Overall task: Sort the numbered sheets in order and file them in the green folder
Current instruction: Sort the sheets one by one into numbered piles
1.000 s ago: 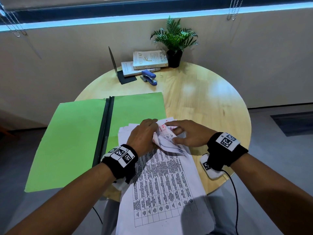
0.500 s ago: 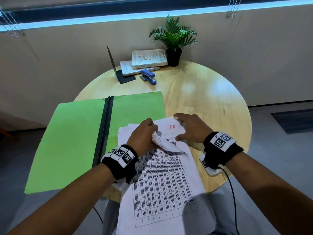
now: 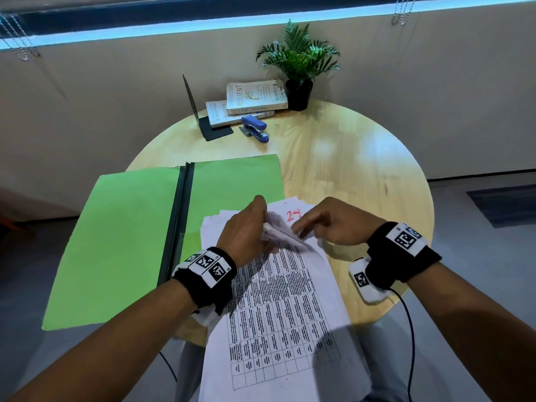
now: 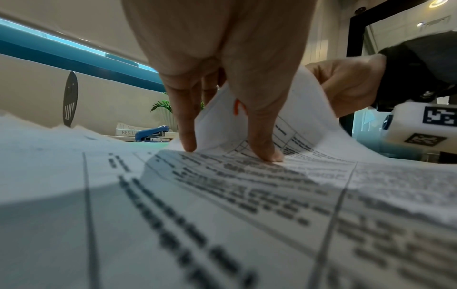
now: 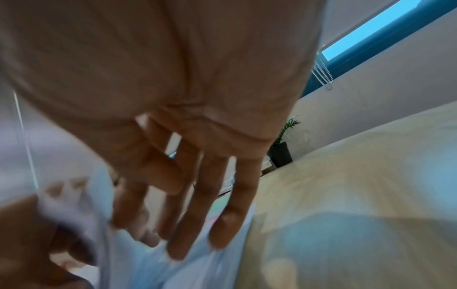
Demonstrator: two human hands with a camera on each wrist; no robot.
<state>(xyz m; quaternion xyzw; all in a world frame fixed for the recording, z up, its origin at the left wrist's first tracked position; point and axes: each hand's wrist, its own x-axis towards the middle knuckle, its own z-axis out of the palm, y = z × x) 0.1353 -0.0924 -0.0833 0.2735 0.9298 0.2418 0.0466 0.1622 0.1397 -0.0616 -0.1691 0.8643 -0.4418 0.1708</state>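
A stack of printed sheets (image 3: 284, 314) lies on the round table and overhangs its near edge. My left hand (image 3: 262, 226) grips the bent-back top ends of the upper sheets. In the left wrist view that hand (image 4: 226, 148) has the curled paper (image 4: 259, 109) between a finger and the thumb, both tips on the stack. Under the bent-back sheets lies a sheet marked 24 in red (image 3: 293, 216). My right hand (image 3: 307, 229) rests its fingertips at the lifted edge; in the blurred right wrist view its fingers (image 5: 220, 211) are straight and spread. The open green folder (image 3: 116, 242) lies to the left.
At the back of the wooden table (image 3: 348, 169) are two books (image 3: 255, 97), a blue stapler (image 3: 253, 129), a black bookend (image 3: 194, 108) and a potted plant (image 3: 298, 59). The folder's left cover hangs past the table edge.
My right hand went forward flat onto the uncovered sheet, then drew back toward the left hand. The red 24 now shows. The left hand kept its hold on the bent-back sheets.
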